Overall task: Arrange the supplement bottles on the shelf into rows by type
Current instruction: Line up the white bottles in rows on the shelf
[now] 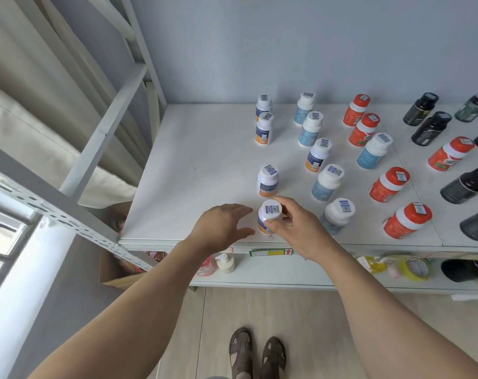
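Note:
On the white shelf (194, 170) stand several supplement bottles. My right hand (295, 228) grips a white bottle with a blue-and-orange label (269, 216) near the front edge, fingers and thumb round its cap. My left hand (221, 225) hovers open just left of it, fingers spread, not touching. Three more blue-and-orange bottles stand in a column behind it, the nearest (268, 180) and the farthest (263, 105). A fifth one (317, 155) stands among the light-blue bottles (328, 183) to the right. Further right are orange bottles (389, 184) and dark bottles (465, 186).
A metal upright (54, 212) and a slanted brace frame the shelf's left side. On the lower shelf stand a pump dispenser (226, 262), tape rolls (415, 268) and a dark container (462, 270). A cardboard box (117, 272) sits below left. My sandalled feet show on the floor.

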Available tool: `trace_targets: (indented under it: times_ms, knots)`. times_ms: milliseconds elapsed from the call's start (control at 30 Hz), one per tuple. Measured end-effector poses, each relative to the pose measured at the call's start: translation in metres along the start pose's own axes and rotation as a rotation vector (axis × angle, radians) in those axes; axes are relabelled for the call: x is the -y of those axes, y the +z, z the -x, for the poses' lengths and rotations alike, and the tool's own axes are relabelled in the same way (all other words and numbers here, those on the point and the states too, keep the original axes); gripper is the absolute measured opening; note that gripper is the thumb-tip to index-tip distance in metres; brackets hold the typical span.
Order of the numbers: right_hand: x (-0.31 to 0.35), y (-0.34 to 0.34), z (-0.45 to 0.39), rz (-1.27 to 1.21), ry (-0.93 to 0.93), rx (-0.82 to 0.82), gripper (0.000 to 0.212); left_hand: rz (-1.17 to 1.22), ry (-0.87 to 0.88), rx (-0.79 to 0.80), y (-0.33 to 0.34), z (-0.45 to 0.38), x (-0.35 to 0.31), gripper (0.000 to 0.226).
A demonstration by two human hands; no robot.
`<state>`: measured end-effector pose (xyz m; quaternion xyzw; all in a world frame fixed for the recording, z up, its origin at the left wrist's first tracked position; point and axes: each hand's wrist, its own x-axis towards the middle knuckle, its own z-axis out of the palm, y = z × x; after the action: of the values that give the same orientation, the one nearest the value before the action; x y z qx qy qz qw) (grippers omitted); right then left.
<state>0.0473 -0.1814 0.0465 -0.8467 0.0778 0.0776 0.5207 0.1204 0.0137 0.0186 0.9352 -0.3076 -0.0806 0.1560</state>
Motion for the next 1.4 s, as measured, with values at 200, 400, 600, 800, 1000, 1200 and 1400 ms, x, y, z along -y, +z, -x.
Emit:
trace_targets:
  times_ms: [200, 400, 600, 800, 1000, 1200, 1400]
  knots:
    - [0.026, -0.019, -0.026, 0.042, -0.071, -0.219, 0.046, 0.064, -0.041, -0.035, -0.01, -0.007, 0.008, 0.051]
    - [0.043, -0.028, -0.072, 0.291, 0.004, -0.049, 0.068, 0.139, -0.107, -0.037, -0.016, -0.028, 0.009, 0.05]
    - [0.034, -0.028, -0.089, 0.319, 0.024, -0.042, 0.057, 0.386, -0.249, 0.025, -0.014, -0.051, 0.004, 0.059]
    - [0.047, -0.046, -0.097, 0.248, -0.016, -0.033, 0.05, 0.768, -0.255, 0.105, -0.018, -0.074, 0.003, 0.043]
    - [0.056, -0.051, -0.104, 0.172, -0.026, -0.046, 0.038, 1.018, -0.228, 0.264, -0.035, -0.086, 0.003, 0.036]
    - [0.061, -0.056, -0.112, 0.167, -0.015, -0.082, 0.033, 1.02, -0.219, 0.4, -0.054, -0.096, 0.006, 0.038]
    - [0.061, -0.057, -0.117, 0.139, -0.012, -0.077, 0.031, 1.024, -0.225, 0.419, -0.055, -0.101, 0.011, 0.036]
